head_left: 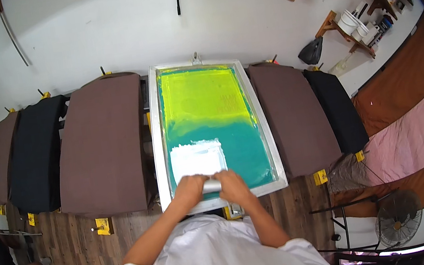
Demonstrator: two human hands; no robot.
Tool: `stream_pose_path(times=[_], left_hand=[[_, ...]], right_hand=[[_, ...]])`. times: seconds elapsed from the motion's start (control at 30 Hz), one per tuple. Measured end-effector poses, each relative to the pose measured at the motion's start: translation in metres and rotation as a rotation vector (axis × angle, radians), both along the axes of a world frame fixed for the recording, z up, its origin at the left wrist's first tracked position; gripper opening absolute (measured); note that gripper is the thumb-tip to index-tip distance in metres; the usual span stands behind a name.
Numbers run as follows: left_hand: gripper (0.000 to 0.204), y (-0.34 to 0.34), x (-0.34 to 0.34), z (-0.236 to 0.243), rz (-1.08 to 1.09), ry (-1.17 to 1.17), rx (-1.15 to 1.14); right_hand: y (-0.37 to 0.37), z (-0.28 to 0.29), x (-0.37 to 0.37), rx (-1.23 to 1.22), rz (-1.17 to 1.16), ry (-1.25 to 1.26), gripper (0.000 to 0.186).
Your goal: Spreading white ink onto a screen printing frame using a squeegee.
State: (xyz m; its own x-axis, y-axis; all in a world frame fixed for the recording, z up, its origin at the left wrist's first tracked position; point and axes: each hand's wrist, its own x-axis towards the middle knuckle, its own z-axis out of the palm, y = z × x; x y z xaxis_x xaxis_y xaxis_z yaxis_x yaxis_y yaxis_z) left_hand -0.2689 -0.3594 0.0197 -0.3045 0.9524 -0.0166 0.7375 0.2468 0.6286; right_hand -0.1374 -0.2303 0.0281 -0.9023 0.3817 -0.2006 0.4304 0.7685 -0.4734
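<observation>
Both of my hands are closed on a silver-handled squeegee (212, 186) at the near end of a screen printing frame (157, 134). My left hand (190, 191) wraps its left part and my right hand (233, 186) its right part, the thumbs close together. The squeegee's blade is hidden from view. Just beyond it, a thick patch of white ink (197, 159) lies on the mesh. The near part of the mesh (241, 144) is teal, while the far part is yellow-green with faint lettering. A metal clamp (195, 58) shows at the frame's far end.
Brown fabric-covered boards (103, 148) (297, 120) flank the frame, with black-covered boards (36, 157) (334, 110) farther out. Yellow brackets (104, 226) stick out at their near ends. A standing fan (398, 219) is at the lower right. Wall shelves (352, 34) hold white tubs.
</observation>
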Motion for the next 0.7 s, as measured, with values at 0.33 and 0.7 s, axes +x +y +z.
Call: stream_pose_path(times=[0.33, 0.7], left_hand=[[0.045, 0.011, -0.027, 0.003, 0.162, 0.042, 0.118], [0.048, -0.048, 0.042, 0.005, 0.067, 0.058, 0.014]], right_hand=[[0.028, 0.008, -0.052, 0.090, 0.113, 0.062, 0.040], [-0.028, 0.015, 0.025, -0.012, 0.107, -0.006, 0.050]])
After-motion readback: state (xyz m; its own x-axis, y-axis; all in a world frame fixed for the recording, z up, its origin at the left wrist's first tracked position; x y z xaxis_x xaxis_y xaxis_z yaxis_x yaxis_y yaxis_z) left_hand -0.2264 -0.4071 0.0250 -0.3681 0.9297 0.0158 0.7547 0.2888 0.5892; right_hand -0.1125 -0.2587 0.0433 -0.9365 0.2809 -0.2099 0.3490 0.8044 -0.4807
